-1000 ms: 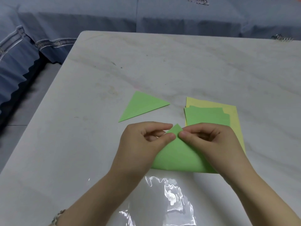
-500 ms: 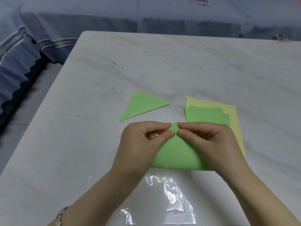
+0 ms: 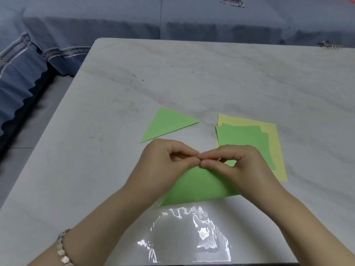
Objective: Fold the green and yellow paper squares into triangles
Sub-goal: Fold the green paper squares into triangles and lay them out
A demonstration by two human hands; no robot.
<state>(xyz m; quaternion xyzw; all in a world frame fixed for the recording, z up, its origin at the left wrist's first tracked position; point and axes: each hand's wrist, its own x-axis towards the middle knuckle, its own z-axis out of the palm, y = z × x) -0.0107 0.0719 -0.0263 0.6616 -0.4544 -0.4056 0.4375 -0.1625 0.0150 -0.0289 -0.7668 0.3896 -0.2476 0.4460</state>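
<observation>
While one finished green triangle (image 3: 166,124) lies flat at the left of the work area, the second green sheet is the step in hand, so I judge the task to be in its early part. The left hand (image 3: 163,162) is curled narrow, its thumb and first finger pinching the top point of the green paper being folded (image 3: 197,187). The right hand (image 3: 236,166) is curled the same way and pinches the same point, so the two sets of fingertips touch each other there. This paper already makes a triangle shape with its long folded edge toward the person, just above a clear plastic sleeve (image 3: 190,235). The next move, I think, calls for matching the two corners exactly and then pressing down along the long edge to make the crease sharp. At the right, a stack of green squares (image 3: 242,137) rests on yellow squares (image 3: 272,143), partly under the right hand and not yet folded. The tabletop (image 3: 211,77) has much bare room behind and to the left; its left edge is well apart from the papers.
</observation>
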